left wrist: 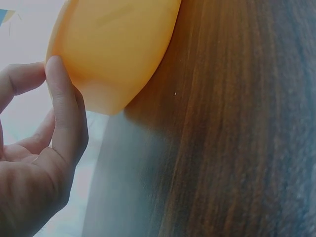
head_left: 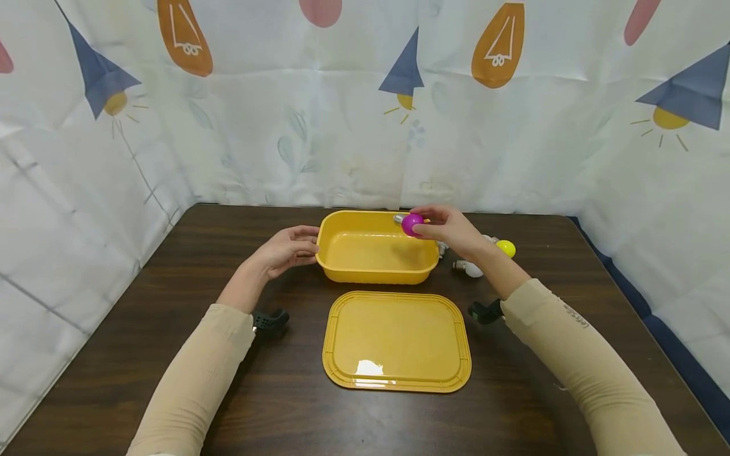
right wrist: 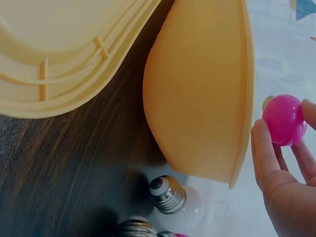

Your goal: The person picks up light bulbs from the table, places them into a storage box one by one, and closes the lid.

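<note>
My right hand [head_left: 450,229] pinches a magenta light bulb [head_left: 412,225] between thumb and fingers, over the right back rim of a yellow plastic box [head_left: 371,276]. The bulb's silver screw base points left, above the inside of the box. In the right wrist view, the round magenta bulb [right wrist: 285,120] is level with the box rim. My left hand [head_left: 289,249] holds the box at its left end. The left wrist view shows the thumb and index fingertips [left wrist: 55,64] right at the rim.
In front of the box lies a flat yellow lid [head_left: 397,342] on the dark wooden table [head_left: 274,392]. Right of the box, partly behind my right forearm, lie several bulbs, including a yellow bulb [head_left: 505,248] and a white bulb [head_left: 473,270]. A patterned curtain [head_left: 353,139] hangs behind.
</note>
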Demonstrator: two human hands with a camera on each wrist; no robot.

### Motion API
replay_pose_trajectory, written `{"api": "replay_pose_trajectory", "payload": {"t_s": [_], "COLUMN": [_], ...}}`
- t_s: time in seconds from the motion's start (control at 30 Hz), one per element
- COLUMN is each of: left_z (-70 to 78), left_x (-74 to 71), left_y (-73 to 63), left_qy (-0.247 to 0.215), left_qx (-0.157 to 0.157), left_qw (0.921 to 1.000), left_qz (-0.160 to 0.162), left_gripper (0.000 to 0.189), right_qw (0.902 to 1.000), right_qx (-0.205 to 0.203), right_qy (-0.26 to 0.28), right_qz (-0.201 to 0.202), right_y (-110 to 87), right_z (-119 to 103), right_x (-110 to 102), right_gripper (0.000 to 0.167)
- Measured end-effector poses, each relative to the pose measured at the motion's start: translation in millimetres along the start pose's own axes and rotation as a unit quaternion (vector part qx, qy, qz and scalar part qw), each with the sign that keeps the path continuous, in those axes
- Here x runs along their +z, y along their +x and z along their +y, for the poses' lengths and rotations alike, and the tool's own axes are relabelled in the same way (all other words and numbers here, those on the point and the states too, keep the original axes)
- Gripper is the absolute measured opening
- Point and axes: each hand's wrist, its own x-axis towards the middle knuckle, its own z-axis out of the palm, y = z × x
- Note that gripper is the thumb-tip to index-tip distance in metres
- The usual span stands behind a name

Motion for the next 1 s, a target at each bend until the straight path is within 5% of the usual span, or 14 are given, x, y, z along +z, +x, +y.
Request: {"api": "replay_pose_trajectory", "payload": {"t_s": [1.0], "left_z": [0.4], "left_x": [-0.3], "left_y": [1.4], "left_qy": [0.01], "left_qx": [-0.001], "left_qw": [0.9999], "left_qz": [0.003], "left_gripper": [0.055], "right_qw": [0.9999], "right_qx": [0.009], "right_qy": [0.006], "right_qz": [0.005], "right_y": [13.0], "right_z": [7], "right_x": [17], "right_gripper": [0.043]}}
